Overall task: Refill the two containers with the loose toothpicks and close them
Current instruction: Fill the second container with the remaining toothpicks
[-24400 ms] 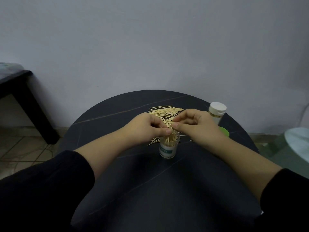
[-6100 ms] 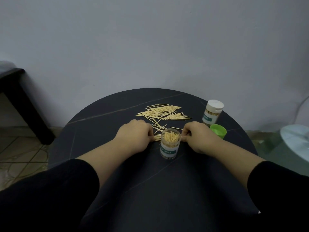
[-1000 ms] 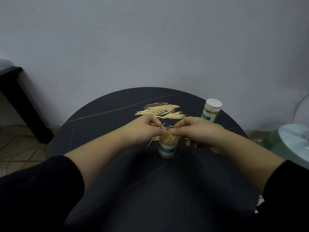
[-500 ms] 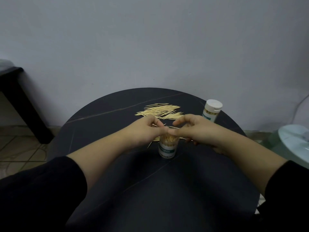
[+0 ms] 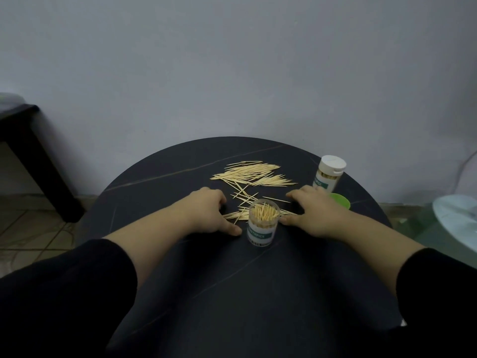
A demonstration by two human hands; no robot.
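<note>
Unlidded container (image 5: 263, 224) between hands: left hand (image 5: 206, 214), right hand (image 5: 316, 214), both palm-down, relaxed

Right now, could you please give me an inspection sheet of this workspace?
Surface: round dark table, loose toothpicks scattered across its far half.
Job's things: open container upright, packed with toothpicks; closed container with white lid, far right; green lid lying loose beside it.
Clutter: nothing seen.
Grippers: left hand and right hand rest on the table either side of the open container, holding nothing.
Cables: thin pale cord by the wall, far right.
Surroundings: grey wall, dark side table at left, tiled floor.
</note>
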